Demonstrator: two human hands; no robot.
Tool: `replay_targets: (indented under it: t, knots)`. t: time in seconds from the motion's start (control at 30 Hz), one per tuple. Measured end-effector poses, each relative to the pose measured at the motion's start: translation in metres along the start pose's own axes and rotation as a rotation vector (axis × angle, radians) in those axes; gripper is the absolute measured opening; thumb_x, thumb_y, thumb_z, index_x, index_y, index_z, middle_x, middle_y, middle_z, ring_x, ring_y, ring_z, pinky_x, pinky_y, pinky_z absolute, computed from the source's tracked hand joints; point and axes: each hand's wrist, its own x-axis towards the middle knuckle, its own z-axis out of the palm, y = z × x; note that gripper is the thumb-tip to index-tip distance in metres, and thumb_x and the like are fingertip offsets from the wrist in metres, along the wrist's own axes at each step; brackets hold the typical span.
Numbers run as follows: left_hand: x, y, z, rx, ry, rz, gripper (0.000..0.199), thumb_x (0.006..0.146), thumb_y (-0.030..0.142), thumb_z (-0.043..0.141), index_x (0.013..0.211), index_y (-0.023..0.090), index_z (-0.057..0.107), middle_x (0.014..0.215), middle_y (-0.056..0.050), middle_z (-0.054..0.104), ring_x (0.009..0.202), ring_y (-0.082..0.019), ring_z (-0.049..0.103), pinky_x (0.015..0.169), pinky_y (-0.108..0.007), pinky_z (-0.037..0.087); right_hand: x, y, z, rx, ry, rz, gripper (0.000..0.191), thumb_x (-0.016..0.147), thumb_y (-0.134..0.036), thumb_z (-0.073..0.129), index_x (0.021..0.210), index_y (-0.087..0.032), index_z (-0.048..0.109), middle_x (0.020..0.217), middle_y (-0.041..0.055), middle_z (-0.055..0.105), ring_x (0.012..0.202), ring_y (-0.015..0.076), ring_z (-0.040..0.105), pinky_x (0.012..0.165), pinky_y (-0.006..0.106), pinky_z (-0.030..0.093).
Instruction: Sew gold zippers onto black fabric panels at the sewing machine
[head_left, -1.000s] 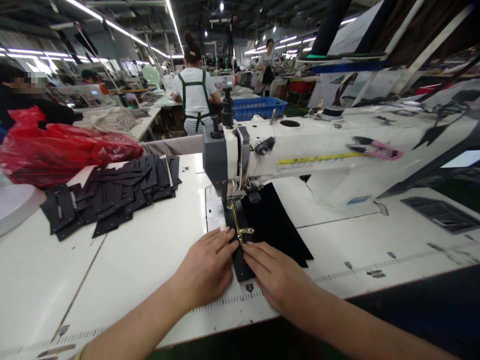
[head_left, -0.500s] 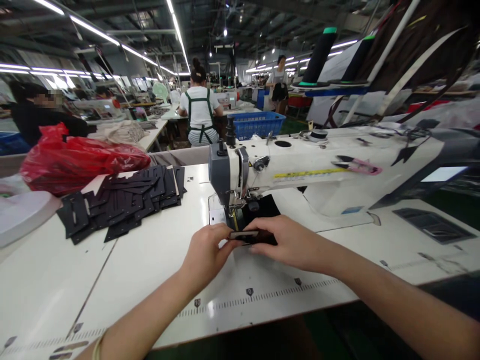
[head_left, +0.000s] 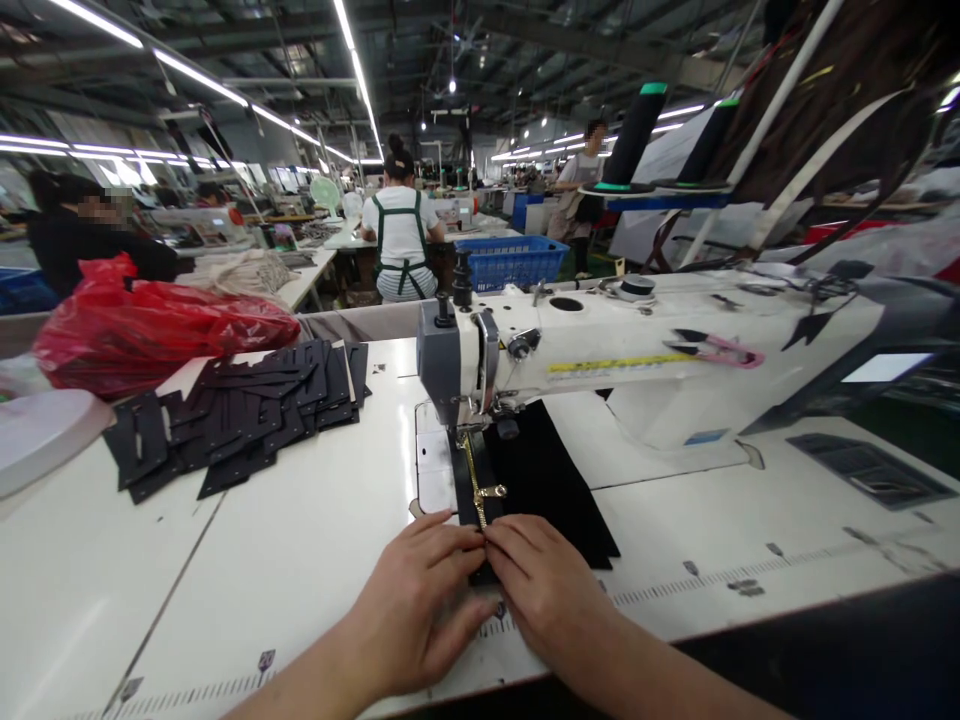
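1. Zipper (head_left: 470, 467) with gold-coloured teeth, set along a dark strip (head_left: 463, 492), lies flat on a white sewing table (head_left: 300, 560); its far end reaches the presser foot (head_left: 462, 437) of an industrial sewing machine (head_left: 622, 340).
2. Half a second ago both hands held the near end bent up, hiding most of the zipper; now that end is down, and the metal slider (head_left: 491, 492) shows, its pull pointing right.
3. Left hand (head_left: 420, 600): fingertips rest on the strip's near end, thumb spread away from them.
4. Right hand (head_left: 551, 585): fingertips lie beside the left's, nearly meeting them; its thumb is hidden, so I cannot tell whether it pinches.
5. Black fabric panel (head_left: 555, 485) spreads flat right of the zipper, partly covered by the right hand.
6. Judging by this, the piece seems steadied and roughly in line with the needle; any stitching is too small to see.
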Motion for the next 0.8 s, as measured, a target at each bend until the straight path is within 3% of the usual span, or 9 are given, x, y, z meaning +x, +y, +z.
replay_targets:
  t: [0.13, 0.27, 0.6, 0.8]
  knots:
    - [0.009, -0.01, 0.004, 0.189, 0.042, -0.053, 0.028, 0.086, 0.02, 0.044, 0.11, 0.013, 0.057, 0.112, -0.013, 0.061, 0.105, -0.023, 0.057, 0.093, -0.043, 0.047, -0.003, 0.0, 0.008, 0.027, 0.117, -0.05, 0.028, 0.083, -0.002, 0.037, 0.081, -0.006, 0.065, 0.076, 0.0114, 0.062, 0.081, 0.0206, 0.056, 0.078, 0.035, 0.05]
    - [0.021, -0.018, 0.016, 0.314, 0.011, -0.076, 0.027, 0.086, 0.014, 0.041, 0.107, 0.012, 0.059, 0.113, -0.014, 0.061, 0.109, -0.025, 0.055, 0.095, -0.047, 0.045, -0.003, 0.001, 0.01, 0.017, 0.161, -0.044, 0.031, 0.085, -0.004, 0.035, 0.081, -0.007, 0.066, 0.077, 0.0104, 0.064, 0.08, 0.019, 0.058, 0.081, 0.033, 0.051]
    - [0.024, -0.022, 0.016, 0.276, -0.006, -0.1, 0.027, 0.085, 0.017, 0.047, 0.11, 0.013, 0.056, 0.116, -0.012, 0.06, 0.111, -0.025, 0.054, 0.098, -0.047, 0.043, -0.012, 0.004, 0.021, -0.057, 0.177, 0.006, 0.032, 0.083, -0.004, 0.038, 0.09, -0.018, 0.066, 0.08, 0.005, 0.067, 0.08, 0.0159, 0.061, 0.082, 0.029, 0.052]
    - [0.027, -0.024, 0.02, 0.294, -0.042, -0.17, 0.025, 0.081, 0.022, 0.052, 0.105, 0.015, 0.058, 0.123, -0.014, 0.055, 0.117, -0.027, 0.048, 0.1, -0.049, 0.04, -0.011, 0.004, 0.022, -0.035, 0.246, 0.004, 0.03, 0.088, -0.015, 0.036, 0.087, -0.014, 0.066, 0.077, 0.0066, 0.067, 0.076, 0.0172, 0.063, 0.076, 0.029, 0.054]
